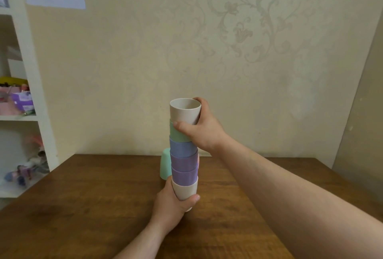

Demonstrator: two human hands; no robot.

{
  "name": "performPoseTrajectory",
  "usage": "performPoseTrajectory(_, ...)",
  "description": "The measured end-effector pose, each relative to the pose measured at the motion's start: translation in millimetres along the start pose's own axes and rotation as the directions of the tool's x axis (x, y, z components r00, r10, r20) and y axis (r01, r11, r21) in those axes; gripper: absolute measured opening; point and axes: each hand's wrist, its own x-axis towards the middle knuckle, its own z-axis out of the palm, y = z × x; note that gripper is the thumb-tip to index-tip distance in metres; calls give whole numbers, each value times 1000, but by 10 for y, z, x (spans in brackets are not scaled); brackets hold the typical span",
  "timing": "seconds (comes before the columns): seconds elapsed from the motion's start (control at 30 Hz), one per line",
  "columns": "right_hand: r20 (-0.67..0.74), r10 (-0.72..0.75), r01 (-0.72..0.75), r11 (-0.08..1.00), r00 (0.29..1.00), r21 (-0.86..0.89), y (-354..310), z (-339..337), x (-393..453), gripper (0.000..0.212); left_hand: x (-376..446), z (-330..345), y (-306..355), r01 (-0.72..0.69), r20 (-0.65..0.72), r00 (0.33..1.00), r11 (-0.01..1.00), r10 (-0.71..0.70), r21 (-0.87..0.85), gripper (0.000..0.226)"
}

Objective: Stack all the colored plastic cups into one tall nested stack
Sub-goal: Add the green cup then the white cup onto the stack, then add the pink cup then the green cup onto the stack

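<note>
A tall nested stack of cups (184,155) stands upright above the middle of the wooden table (83,207). From the top down it shows beige, green, blue, two purple and beige cups. My right hand (202,129) grips the top beige cup (185,110) and the green one under it. My left hand (173,207) holds the bottom beige cup (185,190) from below and the left. A mint green cup (165,164) stands upside down on the table just behind the stack, partly hidden by it. A sliver of pink shows behind the stack's right side.
A white shelf unit (31,93) with boxes and toys stands at the left, next to the table. A patterned wall (228,51) runs along the table's far edge.
</note>
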Motion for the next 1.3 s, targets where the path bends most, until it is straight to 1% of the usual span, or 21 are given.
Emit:
performPoseTrajectory(0.1, -22, -2, 1, 999, 1000, -39, -3, -15, -4, 84, 7, 2, -13, 2, -5, 1000, 1000, -2, -10, 70)
performPoseTrajectory(0.23, -42, -15, 11, 995, 999, -96, -34, -66, 26, 81, 15, 3, -34, 13, 7, 1000, 1000, -13, -21, 65)
performPoseTrajectory(0.37, -41, -15, 12, 998, 999, -67, -11, -89, 21, 79, 20, 9, -21, 8, 21, 1000, 1000, -7, -20, 71)
performPoseTrajectory(0.5, -11, -50, 50, 996, 999, -70, 51, -75, -8, 83, 31, 8, -21, 30, 18, 999, 999, -30, -11, 74)
performPoseTrajectory(0.53, 4, -59, 59, 997, 998, -49, 83, -74, -17, 80, 39, 11, -21, 40, 15, 999, 999, -40, -7, 74)
performPoseTrajectory(0.63, 26, -59, 57, 995, 998, 76, 223, -69, -49, 58, 92, 38, 5, 46, 9, 999, 999, -46, 15, 76)
performPoseTrajectory(0.67, 20, -53, 51, 993, 998, 102, 270, -68, -56, 55, 120, 56, 18, 46, 17, 999, 999, -46, 19, 77)
performPoseTrajectory(0.77, -2, -42, 42, 994, 999, 104, 402, -122, -80, 54, 203, 136, 92, 31, 59, 998, 999, -32, 16, 84)
performPoseTrajectory(0.83, 53, -25, 18, 994, 998, 111, 497, -255, -109, 58, 266, 224, 158, 5, 85, 996, 1000, -6, 10, 96)
performPoseTrajectory(0.9, 116, 11, -31, 985, 993, 171, 610, -450, -136, 68, 304, 329, 202, -20, 96, 995, 1000, 20, -5, 103)
performPoseTrajectory(0.93, 89, 68, -85, 975, 994, 208, 666, -564, -123, 79, 324, 381, 211, -29, 84, 996, 1000, 29, -4, 102)
performPoseTrajectory(0.97, 15, 124, -124, 963, 992, 239, 740, -684, -89, 87, 336, 427, 218, -34, 59, 998, 999, 34, 1, 98)
performPoseTrajectory(1.0, -83, 169, -148, 964, 982, 220, 838, -816, -38, 88, 343, 466, 228, -42, 31, 999, 999, 42, 10, 93)
performPoseTrajectory(1.03, -180, 175, -158, 982, 968, 107, 956, -959, 22, 82, 345, 505, 239, -47, 13, 999, 999, 47, 22, 87)
performPoseTrajectory(1.07, -229, 159, -190, 975, 960, -119, 1066, -1108, 65, 75, 344, 543, 244, -45, 0, 999, 998, 45, 38, 84)
performPoseTrajectory(1.1, -197, 153, -225, 875, 968, -428, 1195, -1234, 88, 74, 342, 572, 237, -37, -10, 999, 998, 38, 47, 84)
performPoseTrajectory(1.13, -89, 204, -204, 656, 975, -727, 1322, -1311, 90, 80, 342, 590, 226, -32, -24, 999, 999, 33, 43, 89)
performPoseTrajectory(1.17, 10, 298, -120, 414, 954, -902, 1472, -1335, 57, 90, 347, 601, 208, -30, -40, 999, 999, 32, 37, 97)
performPoseTrajectory(1.2, 82, 367, -6, 232, 927, -973, 1632, -1323, 1, 98, 354, 604, 195, -32, -49, 998, 999, 34, 34, 101)
performPoseTrajectory(1.23, 114, 412, 56, 149, 904, -987, 1791, -1293, -58, 101, 355, 601, 191, -34, -52, 998, 999, 36, 41, 101)
performPoseTrajectory(1.3, 110, 425, 63, 123, 898, -990, 1972, -1226, -135, 93, 356, 585, 202, -47, -40, 998, 997, 50, 60, 94)
